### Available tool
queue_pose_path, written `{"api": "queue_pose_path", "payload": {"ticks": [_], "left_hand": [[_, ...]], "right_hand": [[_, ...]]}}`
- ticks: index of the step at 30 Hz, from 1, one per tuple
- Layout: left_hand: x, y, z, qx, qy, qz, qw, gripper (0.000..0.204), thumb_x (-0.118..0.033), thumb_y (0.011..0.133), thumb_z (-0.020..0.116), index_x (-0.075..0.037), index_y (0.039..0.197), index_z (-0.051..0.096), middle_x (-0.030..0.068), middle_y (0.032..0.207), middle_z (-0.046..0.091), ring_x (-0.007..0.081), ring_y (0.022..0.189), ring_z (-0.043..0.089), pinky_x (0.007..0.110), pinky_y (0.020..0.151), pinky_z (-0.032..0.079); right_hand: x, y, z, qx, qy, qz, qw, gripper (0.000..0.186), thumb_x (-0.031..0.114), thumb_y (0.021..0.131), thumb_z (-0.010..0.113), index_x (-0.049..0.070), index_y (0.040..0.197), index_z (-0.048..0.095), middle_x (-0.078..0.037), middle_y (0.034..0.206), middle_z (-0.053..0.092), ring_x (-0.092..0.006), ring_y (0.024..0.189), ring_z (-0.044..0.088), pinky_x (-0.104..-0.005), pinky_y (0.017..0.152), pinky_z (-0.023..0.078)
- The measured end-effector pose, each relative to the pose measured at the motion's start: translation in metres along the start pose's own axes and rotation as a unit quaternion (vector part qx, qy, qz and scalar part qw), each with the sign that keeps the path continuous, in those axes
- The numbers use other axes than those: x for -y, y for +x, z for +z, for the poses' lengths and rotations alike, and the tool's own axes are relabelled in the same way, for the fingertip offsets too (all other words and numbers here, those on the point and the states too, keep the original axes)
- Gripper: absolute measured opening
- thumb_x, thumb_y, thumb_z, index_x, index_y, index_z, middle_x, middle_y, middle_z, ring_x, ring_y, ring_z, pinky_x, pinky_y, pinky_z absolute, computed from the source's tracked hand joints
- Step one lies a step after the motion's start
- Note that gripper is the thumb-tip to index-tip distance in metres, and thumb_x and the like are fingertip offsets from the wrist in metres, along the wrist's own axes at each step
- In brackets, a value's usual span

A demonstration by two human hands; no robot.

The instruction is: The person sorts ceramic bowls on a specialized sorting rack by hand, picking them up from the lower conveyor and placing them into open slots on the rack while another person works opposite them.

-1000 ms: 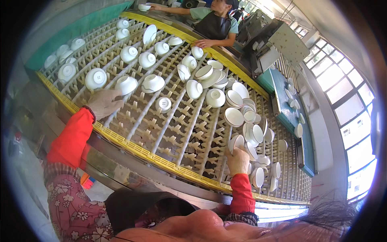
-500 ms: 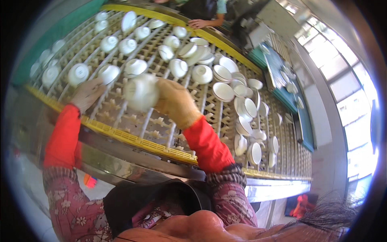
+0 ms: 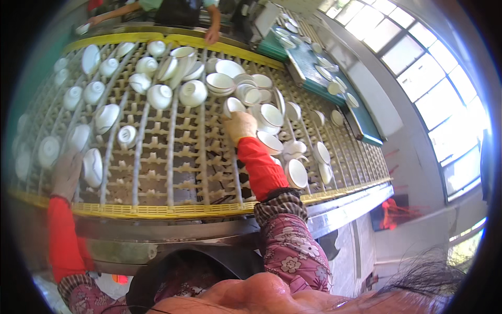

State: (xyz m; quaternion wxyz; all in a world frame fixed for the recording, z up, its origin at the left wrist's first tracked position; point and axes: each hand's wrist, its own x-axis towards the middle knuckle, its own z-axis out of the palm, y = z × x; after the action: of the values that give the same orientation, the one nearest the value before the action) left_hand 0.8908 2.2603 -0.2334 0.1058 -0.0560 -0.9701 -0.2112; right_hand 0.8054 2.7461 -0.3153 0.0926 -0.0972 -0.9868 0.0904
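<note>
The person's right hand (image 3: 241, 125) reaches over the rack, its fingertips against the near side of a white bowl (image 3: 233, 107) that sits at the left edge of a crowded group. The fingers are partly hidden, so it cannot be told whether they are clamped on the bowl or only touching it. The left hand (image 3: 67, 170) is blurred at the rack's left side, just below one upturned bowl (image 3: 79, 137) and beside a tilted bowl (image 3: 93, 167); whether its fingers are apart or together cannot be told. Both forearms wear red sleeves.

The rack (image 3: 184, 180) is made of pale pegs between long grey rods, with a yellow strip (image 3: 172, 211) along its near edge and another along the far one. Across it stands a co-worker, one hand (image 3: 212, 34) at the far strip and the other at a small bowl (image 3: 82, 29). To the right runs a teal belt (image 3: 308, 78) carrying more dishes, and beyond it rise large paned windows (image 3: 402, 49).

On the rack's left, many bowls lie bottom up. On the right they crowd together, several overlapping, pale insides showing, like the round bowl (image 3: 297, 174) near the front.
</note>
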Motion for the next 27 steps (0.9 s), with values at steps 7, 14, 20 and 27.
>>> {"api": "queue_pose_path", "payload": {"ticks": [7, 14, 20, 27], "left_hand": [[-0.066, 0.012, 0.009, 0.073, -0.039, 0.076, 0.994, 0.028, -0.018, 0.092, 0.058, 0.002, 0.112, 0.058, 0.0272, 0.102, 0.063, 0.0412, 0.102, 0.062, 0.047, 0.086, 0.046], [-0.051, 0.008, 0.025, 0.013, -0.017, 0.139, 0.99, 0.052, -0.024, 0.088, 0.066, 0.003, 0.131, 0.055, 0.0235, 0.125, 0.062, 0.04, 0.117, 0.058, 0.043, 0.1, 0.046], [-0.062, 0.009, 0.019, 0.036, -0.02, 0.052, 0.998, 0.049, -0.025, 0.088, 0.065, 0.002, 0.128, 0.057, 0.0239, 0.117, 0.065, 0.0405, 0.109, 0.062, 0.043, 0.093, 0.049], [-0.095, -0.002, 0.01, 0.043, 0.007, 0.049, 0.998, 0.048, -0.021, 0.092, 0.063, 0.003, 0.133, 0.054, 0.0248, 0.118, 0.065, 0.0391, 0.111, 0.062, 0.042, 0.095, 0.048]], "right_hand": [[-0.018, -0.039, -0.015, 0.025, 0.109, 0.044, 0.993, 0.048, 0.047, 0.091, 0.062, 0.001, 0.098, 0.073, -0.026, 0.087, 0.07, -0.0402, 0.089, 0.069, -0.0467, 0.083, 0.054], [0.004, -0.076, -0.058, 0.117, 0.262, 0.081, 0.955, 0.055, 0.049, 0.091, 0.061, -0.005, 0.099, 0.07, -0.021, 0.083, 0.071, -0.0335, 0.083, 0.07, -0.0416, 0.078, 0.053], [0.02, -0.08, -0.062, 0.166, 0.45, -0.008, 0.877, 0.046, 0.039, 0.094, 0.065, -0.001, 0.116, 0.064, -0.018, 0.097, 0.071, -0.0232, 0.083, 0.07, -0.0321, 0.075, 0.055], [0.042, -0.033, -0.08, 0.122, 0.678, -0.115, 0.715, 0.044, 0.038, 0.098, 0.062, -0.004, 0.113, 0.064, -0.01, 0.1, 0.071, -0.0211, 0.086, 0.07, -0.031, 0.072, 0.057]]}}
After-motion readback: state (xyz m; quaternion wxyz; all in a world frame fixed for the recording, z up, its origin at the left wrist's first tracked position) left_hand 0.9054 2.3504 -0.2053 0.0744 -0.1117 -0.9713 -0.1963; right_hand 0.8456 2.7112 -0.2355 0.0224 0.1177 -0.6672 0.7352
